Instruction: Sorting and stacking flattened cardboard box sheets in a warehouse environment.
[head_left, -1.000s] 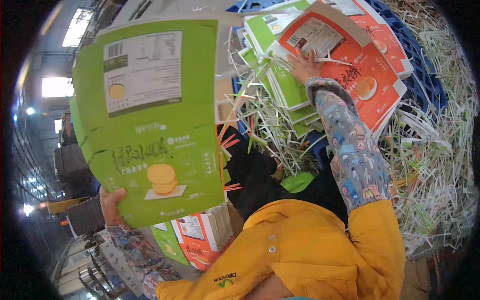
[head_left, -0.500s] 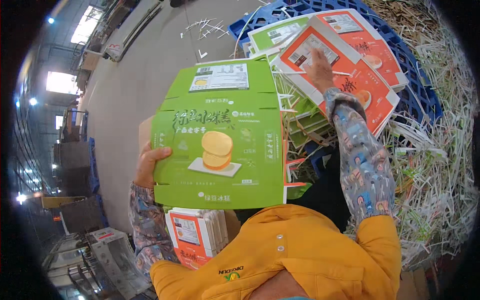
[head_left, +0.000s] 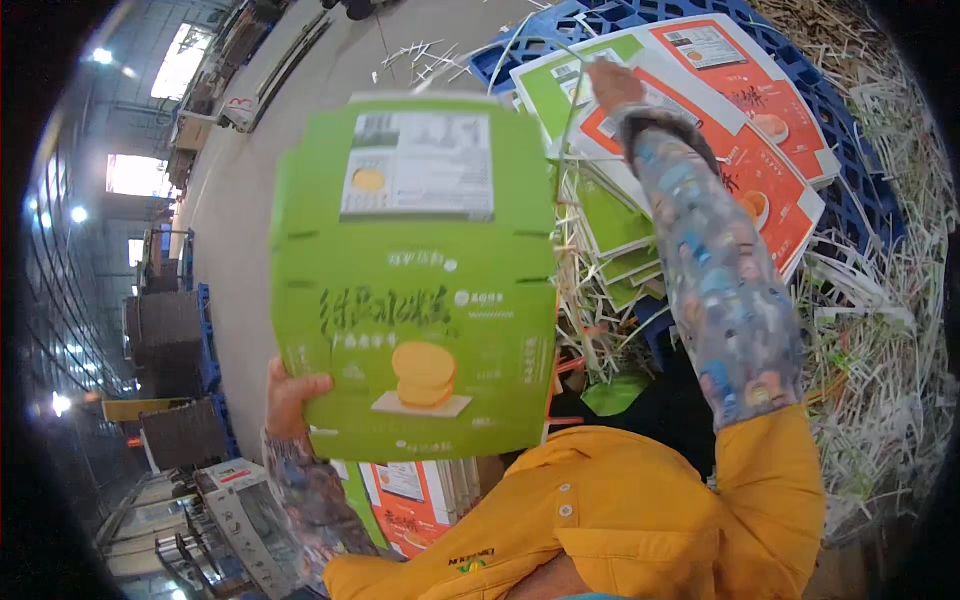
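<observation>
My left hand (head_left: 290, 395) grips the left edge of a green flat carton blank (head_left: 425, 290), thumb on its printed face. The blank shows a pale cake picture and a white label panel; motion blurs its top, and other sheets seem to lie behind it. At the upper right, my right hand (head_left: 612, 85) is over a pile of blanks, its fingers bent together around what looks like a thin paper strip (head_left: 572, 125). Beneath that hand lie a green blank (head_left: 545, 85) and an orange blank (head_left: 755, 185).
A blue plastic pallet (head_left: 855, 190) bears the pile. Shredded paper strips (head_left: 880, 340) heap up on the right. Below the held blank stands a stack of orange cartons (head_left: 405, 500). Grey floor (head_left: 240, 200) stretches left, with machinery (head_left: 235, 500) at the lower left.
My right hand has moved up and left from the orange blank toward the green one, its fingers drawing together. The green blank in my left hand has tilted and come lower and nearer.
</observation>
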